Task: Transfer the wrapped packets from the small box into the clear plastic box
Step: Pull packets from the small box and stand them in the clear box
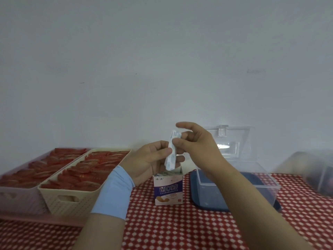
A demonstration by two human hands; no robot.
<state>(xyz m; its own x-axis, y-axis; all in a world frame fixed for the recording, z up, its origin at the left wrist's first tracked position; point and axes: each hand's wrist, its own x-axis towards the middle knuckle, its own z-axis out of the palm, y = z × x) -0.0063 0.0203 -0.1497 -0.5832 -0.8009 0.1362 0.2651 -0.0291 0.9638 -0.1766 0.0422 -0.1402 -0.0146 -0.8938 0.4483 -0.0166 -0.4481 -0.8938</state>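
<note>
A small purple-and-white box [169, 191] stands open on the red checked tablecloth, with more packets showing at its top. Just above it, both hands hold a stack of white wrapped packets [172, 152] upright. My left hand [153, 161], with a light blue wristband, grips the lower part of the stack. My right hand [194, 139] pinches the upper part with thumb and fingers, its index finger stretched out. The clear plastic box [266, 184] sits to the right with its lid raised; my right forearm crosses in front of it.
A cream woven basket [72, 199] and a pink tray [16, 195], both filled with red packets, stand at the left. A dark blue lid or tray [205, 202] lies under the clear box. Another blurred clear container [317, 174] is at the far right. A white wall rises behind.
</note>
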